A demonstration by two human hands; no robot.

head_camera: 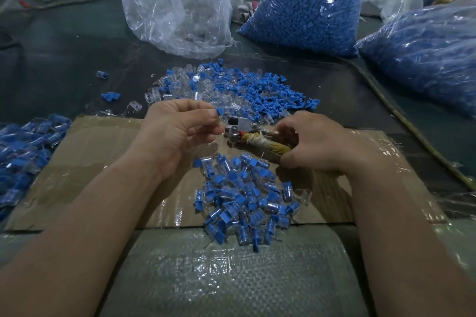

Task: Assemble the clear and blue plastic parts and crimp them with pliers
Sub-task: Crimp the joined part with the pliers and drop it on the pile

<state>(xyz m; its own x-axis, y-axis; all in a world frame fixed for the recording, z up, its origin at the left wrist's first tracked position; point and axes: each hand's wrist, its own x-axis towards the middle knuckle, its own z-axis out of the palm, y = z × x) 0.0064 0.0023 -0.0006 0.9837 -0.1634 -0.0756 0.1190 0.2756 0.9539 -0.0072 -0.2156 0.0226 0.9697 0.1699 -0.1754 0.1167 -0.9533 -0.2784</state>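
Pinching blue part (219,111), left hand (180,128) raised, right hand (313,143) gripping pliers (253,136)

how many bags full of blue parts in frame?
2. The upright bag stands at the back, right of centre; the slumped bag lies at the right edge. Others may be hidden behind them or out of frame.

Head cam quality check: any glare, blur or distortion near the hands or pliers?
Head view: dim, flat light; glare streaks on the clear bag, the blue bag and the taped cardboard; wide-angle stretch toward the lower corners; the left hand pinching the blue part is sharp; the pliers gripped by the right hand look slightly soft.
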